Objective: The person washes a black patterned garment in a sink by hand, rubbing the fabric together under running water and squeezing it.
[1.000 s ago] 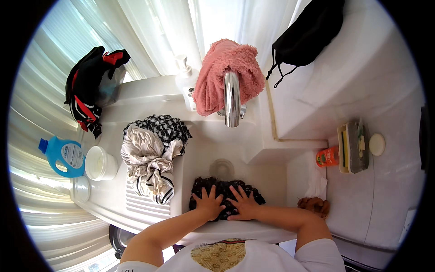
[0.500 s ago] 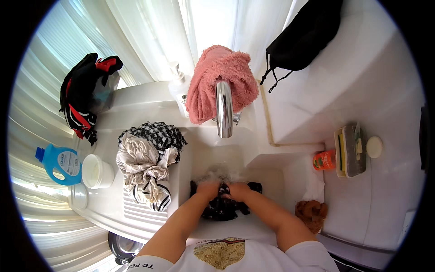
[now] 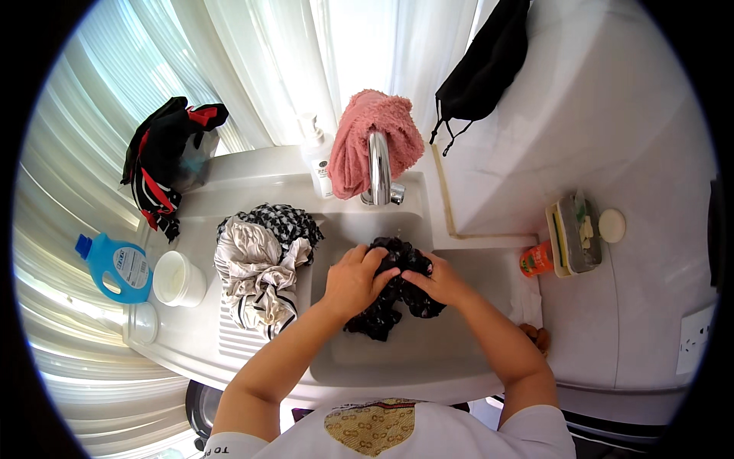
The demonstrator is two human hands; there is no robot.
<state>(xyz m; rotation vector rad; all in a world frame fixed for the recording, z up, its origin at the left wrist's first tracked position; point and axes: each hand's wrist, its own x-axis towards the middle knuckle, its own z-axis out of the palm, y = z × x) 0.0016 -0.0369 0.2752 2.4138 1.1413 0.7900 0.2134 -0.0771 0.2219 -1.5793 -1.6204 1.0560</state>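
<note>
Shifted nearer the tap point(image 3: 379, 164), black cloth point(image 3: 391, 300) sits grasped in left hand point(image 3: 352, 283) and right hand point(image 3: 441, 283), best kept bunched over the sink point(image 3: 436, 353).

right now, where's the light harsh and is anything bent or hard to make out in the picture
Head view: daylight glows through the white curtain; bright highlights streak the chrome faucet; the fisheye lens curves the counter edge and leaves black corners; folds partly merge in the black cloth.
</note>
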